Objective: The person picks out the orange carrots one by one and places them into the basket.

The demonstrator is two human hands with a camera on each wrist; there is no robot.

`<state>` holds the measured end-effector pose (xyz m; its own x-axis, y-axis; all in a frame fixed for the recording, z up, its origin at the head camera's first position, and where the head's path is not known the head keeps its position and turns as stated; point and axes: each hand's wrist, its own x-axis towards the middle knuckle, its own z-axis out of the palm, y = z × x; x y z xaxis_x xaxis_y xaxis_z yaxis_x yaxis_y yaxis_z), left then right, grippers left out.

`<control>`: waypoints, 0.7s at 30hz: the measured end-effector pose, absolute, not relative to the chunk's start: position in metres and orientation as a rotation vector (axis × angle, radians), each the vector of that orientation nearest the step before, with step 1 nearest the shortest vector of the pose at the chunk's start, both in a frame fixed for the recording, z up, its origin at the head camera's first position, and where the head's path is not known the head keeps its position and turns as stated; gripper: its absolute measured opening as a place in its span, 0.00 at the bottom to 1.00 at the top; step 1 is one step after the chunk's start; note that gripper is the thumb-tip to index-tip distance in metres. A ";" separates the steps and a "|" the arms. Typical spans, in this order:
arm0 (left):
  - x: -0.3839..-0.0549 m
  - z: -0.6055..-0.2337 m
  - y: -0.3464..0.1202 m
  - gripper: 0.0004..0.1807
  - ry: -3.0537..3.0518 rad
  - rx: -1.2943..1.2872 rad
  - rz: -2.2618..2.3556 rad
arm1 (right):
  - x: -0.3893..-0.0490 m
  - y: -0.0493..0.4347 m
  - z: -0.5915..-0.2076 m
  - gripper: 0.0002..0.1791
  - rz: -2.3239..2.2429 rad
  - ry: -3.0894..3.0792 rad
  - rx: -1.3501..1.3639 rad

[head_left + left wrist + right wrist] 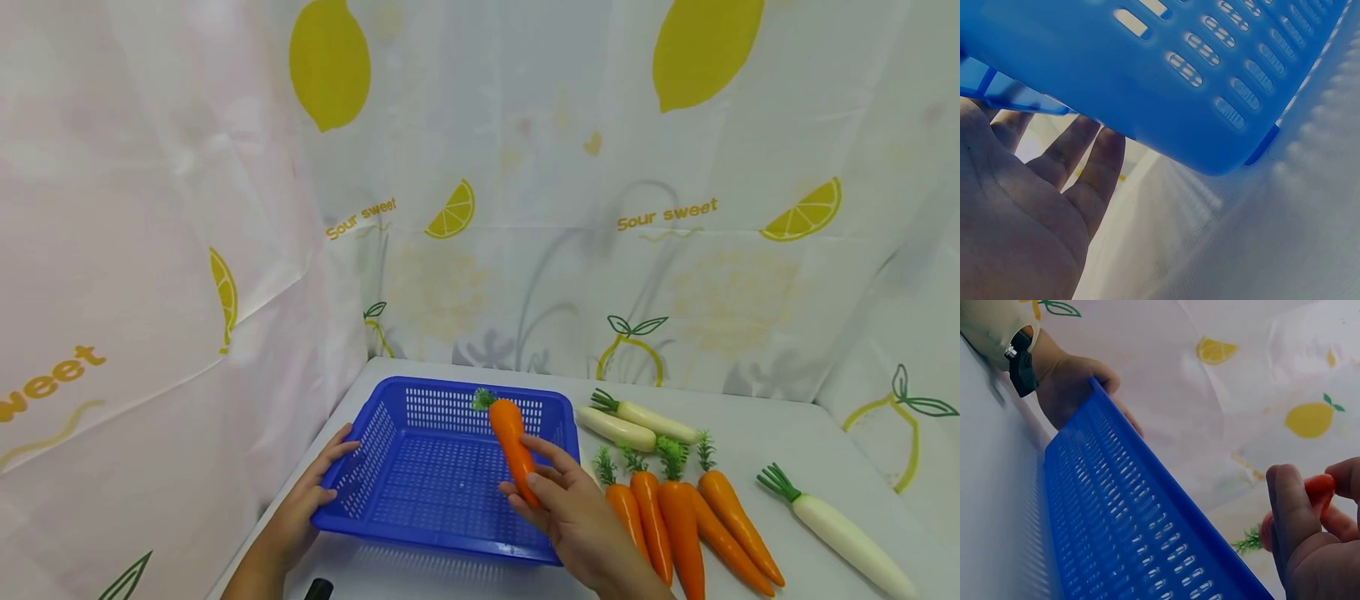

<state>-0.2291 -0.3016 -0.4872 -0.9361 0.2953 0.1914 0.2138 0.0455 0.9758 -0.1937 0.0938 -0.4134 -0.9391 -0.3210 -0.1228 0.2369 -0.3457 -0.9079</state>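
Observation:
My right hand (573, 508) pinches an orange carrot (513, 442) near its narrow end, thumb on one side and fingers on the other. Its green leafy top points up and away, over the right part of the blue plastic basket (442, 537). Only a piece of the carrot (1319, 490) shows between the fingers in the right wrist view. At the basket's left side, my left hand (300, 504) holds the rim, fingers over it and thumb nearer me. The left wrist view has the fingers (1100, 165) reaching up to the rim, partly hidden by the slotted wall.
Several carrots (682, 525) lie side by side right of the basket. Behind them are two white radishes (618, 429), with another white radish (847, 533) at the far right. A small black object (319, 589) sits at the front edge. Lemon-printed curtains (487, 275) enclose the white table (780, 421).

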 end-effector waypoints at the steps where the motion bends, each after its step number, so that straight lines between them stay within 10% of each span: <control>1: -0.229 -0.487 -0.302 0.38 2.229 0.545 2.057 | -0.195 0.093 -0.413 0.32 -2.323 1.561 -0.117; 21: -0.229 -0.488 -0.302 0.38 2.233 0.538 2.058 | -0.213 0.063 -0.405 0.35 -2.295 1.658 -0.184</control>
